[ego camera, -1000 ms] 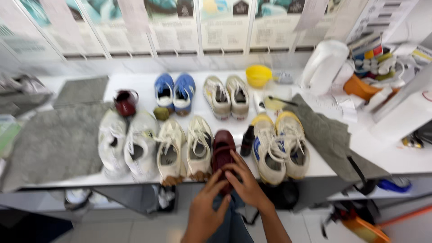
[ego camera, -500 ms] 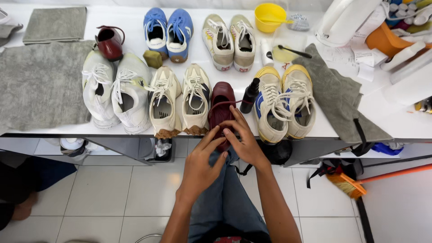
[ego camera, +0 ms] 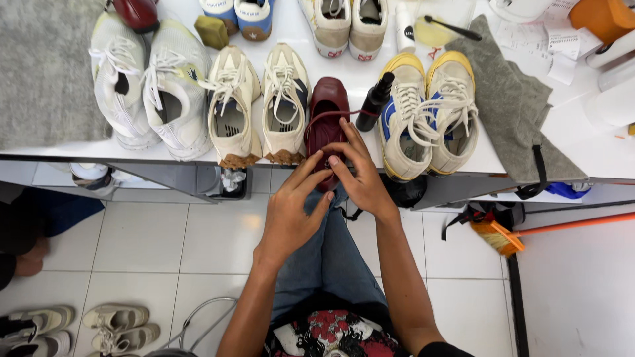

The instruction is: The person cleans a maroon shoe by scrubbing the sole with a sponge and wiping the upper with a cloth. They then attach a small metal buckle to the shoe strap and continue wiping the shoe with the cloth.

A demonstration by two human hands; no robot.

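White counter (ego camera: 569, 149) spans the top of the view and carries every item named here; all places are given relative to the dark red shoe (ego camera: 329, 109), which stands at the counter's front edge with its heel overhanging toward the person. Left of the red shoe lies a grey towel (ego camera: 40, 73) at the far end, then a pair of white trainers (ego camera: 142, 82), then a pair of cream trainers (ego camera: 258, 99) directly beside it. Right of the red shoe stands a pair of yellow-and-blue trainers (ego camera: 426, 109), and beyond them a grey cloth (ego camera: 509, 106). A small black bottle (ego camera: 374, 100) stands just right of the red shoe, between it and the yellow pair. Below the counter, an orange-handled broom (ego camera: 503, 235) lies on the tiled floor.

Left hand (ego camera: 289, 215): fingers extended and close together, tips meeting the heel of the red shoe. Right hand (ego camera: 357, 173): fingers spread over the heel end, thumb turned inward toward the left fingertips; whether they pinch the thin strap that loops over the shoe's opening cannot be told.

Compared with the view a half-second earlier, the camera has tilted further down, so the back row of shoes is cut off. Both hands remain on the heel and the shoe has not shifted, which suggests fine work at the heel continues.
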